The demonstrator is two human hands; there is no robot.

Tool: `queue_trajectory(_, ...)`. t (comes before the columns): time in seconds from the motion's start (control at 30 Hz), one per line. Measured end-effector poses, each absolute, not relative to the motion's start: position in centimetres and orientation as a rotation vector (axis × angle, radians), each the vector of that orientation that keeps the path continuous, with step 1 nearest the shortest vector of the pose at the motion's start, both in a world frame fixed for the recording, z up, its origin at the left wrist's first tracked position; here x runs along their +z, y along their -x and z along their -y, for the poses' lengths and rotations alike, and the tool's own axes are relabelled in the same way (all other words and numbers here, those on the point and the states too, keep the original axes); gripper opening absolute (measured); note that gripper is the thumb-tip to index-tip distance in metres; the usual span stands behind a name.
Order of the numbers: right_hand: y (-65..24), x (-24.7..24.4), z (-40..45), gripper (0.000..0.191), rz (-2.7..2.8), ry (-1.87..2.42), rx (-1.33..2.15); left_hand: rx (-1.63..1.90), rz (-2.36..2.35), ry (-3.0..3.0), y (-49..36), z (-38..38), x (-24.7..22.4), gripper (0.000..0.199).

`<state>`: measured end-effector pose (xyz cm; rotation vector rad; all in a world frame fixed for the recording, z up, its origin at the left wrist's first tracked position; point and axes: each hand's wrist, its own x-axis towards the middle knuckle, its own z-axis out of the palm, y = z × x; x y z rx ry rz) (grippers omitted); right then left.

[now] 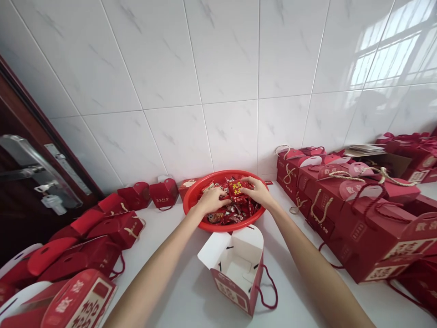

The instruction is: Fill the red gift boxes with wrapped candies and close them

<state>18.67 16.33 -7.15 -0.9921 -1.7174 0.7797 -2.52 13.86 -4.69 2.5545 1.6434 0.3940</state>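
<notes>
Picking through sweets in the basket seems underway: the right hand pinches a packet; the left hand curls, hold unclear. Lifting needs a steady pinch. A box stands before the basket.

Looks like smooth, softly shiny plastic on the basin, with crinkled, glossy film on the packets. Seems to be stiff card in the open box, matt white within and smooth red without. Twisted, coarse fibre in the pale handles, finer cord in the dark red loop. Glazed, mirror-bright, on the wall tiles. Smooth on the white table. Polished metal on the door handle, glossy wood on the door
</notes>
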Motion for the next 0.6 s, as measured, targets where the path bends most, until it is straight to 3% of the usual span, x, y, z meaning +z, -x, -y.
queue_trajectory(0.17,-18.5,-7.2,-16.2,0.036,1.811,0.928,0.653,0.743,-1.490,-2.503,2.5,-13.7,-5.0,0.015)
queue_trajectory(0.43,-18.3,-6.9,-15.8,0.032,1.807,0.921,0.666,0.918,-1.481,-2.347,1.9,-13.2,-4.6,0.023)
queue_trajectory(0.6,-17.1,-6.7,-15.2,0.026,1.748,0.822,0.862,0.956,-1.393,-2.291,2.2,-13.4,-4.9,0.022)
